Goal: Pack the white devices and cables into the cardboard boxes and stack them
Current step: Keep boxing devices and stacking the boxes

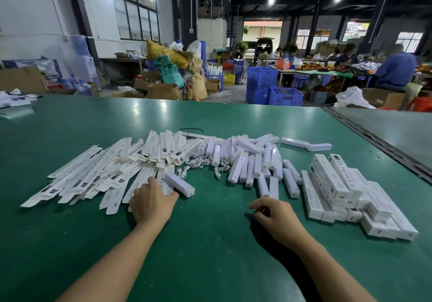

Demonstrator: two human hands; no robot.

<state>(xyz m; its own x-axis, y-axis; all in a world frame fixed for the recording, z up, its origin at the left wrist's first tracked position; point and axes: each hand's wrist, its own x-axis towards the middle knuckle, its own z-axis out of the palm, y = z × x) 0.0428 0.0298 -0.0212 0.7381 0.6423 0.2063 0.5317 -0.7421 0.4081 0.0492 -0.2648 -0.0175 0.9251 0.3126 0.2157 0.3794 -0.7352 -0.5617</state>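
Closed boxes (339, 192) lie stacked at the right of the table (210, 250), their contents hidden. Flattened boxes (93, 173) fan out at the left, with loose white devices (252, 159) and cables (201, 164) heaped between. The left hand (152, 202) rests flat and relaxed on the flattened boxes beside a single device (180, 183). The right hand (273, 215) curls its fingers on the table, and I cannot tell whether it is pinching anything.

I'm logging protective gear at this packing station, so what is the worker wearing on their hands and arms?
Nothing visible. The left hand and right hand are bare, with no gloves and no rings showing. The left forearm and right forearm are uncovered down to the frame's edge: no sleeves, watch or wristband.
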